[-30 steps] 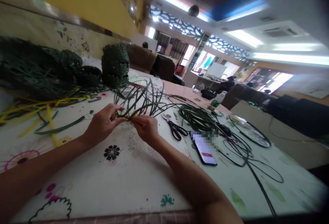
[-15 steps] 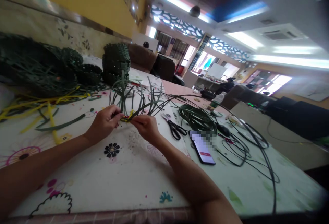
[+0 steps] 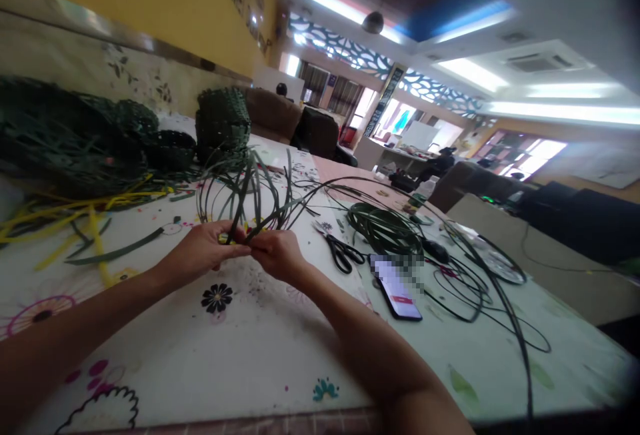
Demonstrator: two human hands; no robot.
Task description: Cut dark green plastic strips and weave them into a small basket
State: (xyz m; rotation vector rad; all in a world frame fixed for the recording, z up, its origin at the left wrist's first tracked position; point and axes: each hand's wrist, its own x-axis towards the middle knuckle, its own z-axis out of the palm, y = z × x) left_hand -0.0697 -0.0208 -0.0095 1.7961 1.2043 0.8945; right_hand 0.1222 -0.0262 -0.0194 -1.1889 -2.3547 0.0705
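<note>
Between my hands is a small piece of weaving [image 3: 242,236] with yellow and red bits at its base and long dark green strips [image 3: 253,188] fanning up and curling out of it. My left hand [image 3: 207,247] pinches its left side, thumb pointing right. From the right, my right hand [image 3: 277,254] is closed on the strips, its fingertips meeting my left thumb. One long strip arcs from the weaving far to the right over the table. The fingers partly cover the woven base.
Black-handled scissors [image 3: 341,253] and a lit phone [image 3: 396,288] lie right of my hands, by a coil of green strips [image 3: 383,227]. Woven dark green baskets [image 3: 223,125] stand at the back left, with loose yellow strips [image 3: 97,235] before them. A flowered cloth [image 3: 240,362] covers the table.
My hands have come together at the weaving, and my left hand has moved slightly right and down. The upright strips have tilted and shifted; the long strip on the right has swung a little.
</note>
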